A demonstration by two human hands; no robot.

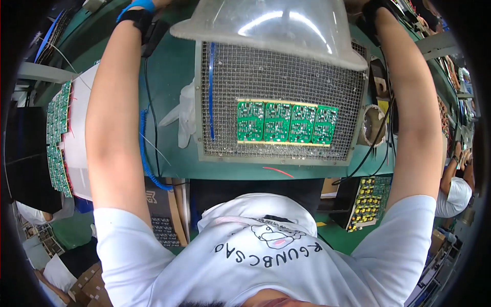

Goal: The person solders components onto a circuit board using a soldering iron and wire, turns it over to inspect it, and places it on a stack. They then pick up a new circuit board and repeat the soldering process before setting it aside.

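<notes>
Both my arms reach forward past a clear domed plastic cover (286, 30), one on each side of it. Only a sliver of my left hand (161, 3) shows at the top edge, beyond a blue band and a dark wrist strap. A small part of my right hand (356, 5) appears there too, by the cover's right side. The fingers of both are cut off or hidden. Beneath the cover's near rim lies a metal-framed wire mesh (225, 123). On the mesh rests a green circuit board panel (277, 123) in several joined sections, near the front right.
A blue strip (211, 92) lies along the mesh's left side. Left of it are a white glove (186, 115) and a coiled blue cord (144, 148). A roll of tape (373, 125) and black cables sit right. More boards (59, 138) stand far left; a yellow-dotted board (369, 199) sits lower right.
</notes>
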